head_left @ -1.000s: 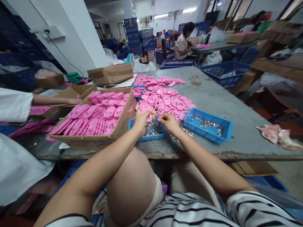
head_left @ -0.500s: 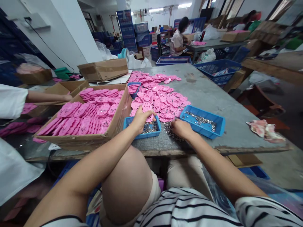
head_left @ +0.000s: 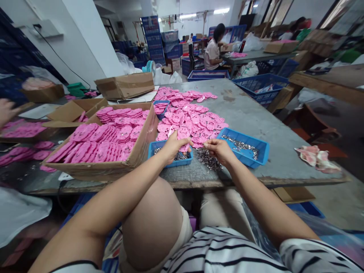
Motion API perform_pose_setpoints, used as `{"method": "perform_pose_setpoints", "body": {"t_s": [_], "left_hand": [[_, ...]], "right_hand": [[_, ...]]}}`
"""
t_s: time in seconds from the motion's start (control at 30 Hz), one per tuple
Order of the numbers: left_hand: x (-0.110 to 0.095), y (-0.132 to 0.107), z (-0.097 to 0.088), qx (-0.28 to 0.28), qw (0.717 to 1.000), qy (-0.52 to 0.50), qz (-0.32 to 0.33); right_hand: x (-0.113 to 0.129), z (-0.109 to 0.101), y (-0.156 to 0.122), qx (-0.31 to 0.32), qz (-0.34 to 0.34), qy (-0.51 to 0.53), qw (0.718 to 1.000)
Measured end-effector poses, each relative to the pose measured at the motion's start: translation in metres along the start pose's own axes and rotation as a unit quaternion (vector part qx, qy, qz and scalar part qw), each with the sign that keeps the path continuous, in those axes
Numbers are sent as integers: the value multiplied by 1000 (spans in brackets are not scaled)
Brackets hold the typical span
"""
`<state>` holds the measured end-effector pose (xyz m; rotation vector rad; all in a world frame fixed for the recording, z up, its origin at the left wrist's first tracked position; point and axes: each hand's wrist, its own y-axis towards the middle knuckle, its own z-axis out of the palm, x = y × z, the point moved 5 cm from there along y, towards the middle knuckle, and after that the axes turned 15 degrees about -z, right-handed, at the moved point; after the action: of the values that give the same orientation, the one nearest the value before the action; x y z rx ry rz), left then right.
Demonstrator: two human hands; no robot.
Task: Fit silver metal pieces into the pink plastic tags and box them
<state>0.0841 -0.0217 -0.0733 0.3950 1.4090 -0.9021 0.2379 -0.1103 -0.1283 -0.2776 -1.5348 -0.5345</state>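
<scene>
My left hand (head_left: 172,147) grips a flat pink piece (head_left: 183,132) with small holes between thumb and fingers, above a blue tray (head_left: 155,145) of small metal parts. Just to its right, my right hand (head_left: 218,148) is pinched over a heap of small shiny metal parts (head_left: 209,160) on the table. What sits in that pinch is too small to make out. Beyond both hands spreads a pile of loose pink pieces (head_left: 199,117). Beside my right hand lies a second blue tray (head_left: 260,151) with metal parts scattered in it.
A cardboard box (head_left: 105,172) packed with rows of pink pieces stands at my left on the grey table (head_left: 284,159). A co-worker's hand (head_left: 6,112) shows at the far left. A crumpled cloth (head_left: 317,158) lies at the right end.
My right hand has lifted from the metal heap, its fingertips now pinched. My left hand still holds the pink piece. The co-worker's arm at left has pulled back from the box.
</scene>
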Motion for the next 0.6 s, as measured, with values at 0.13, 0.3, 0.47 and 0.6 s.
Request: {"method": "perform_pose_setpoints", "body": {"t_s": [0.13,0.3,0.47,0.6], "left_hand": [[0,-2,2,13,1000,11,-9],[-3,-6,5,14,1000,11,-21],[-4,-7,9,30,999,-1,-27],[-5,-8,12,43,998,-23,-32]], "right_hand": [[11,13,-4,19,13,132,991],[23,23,-5,29,6,183,983],[29,32,-4,45,-14,195,980],[31,40,-4,54,-16,195,979]]}}
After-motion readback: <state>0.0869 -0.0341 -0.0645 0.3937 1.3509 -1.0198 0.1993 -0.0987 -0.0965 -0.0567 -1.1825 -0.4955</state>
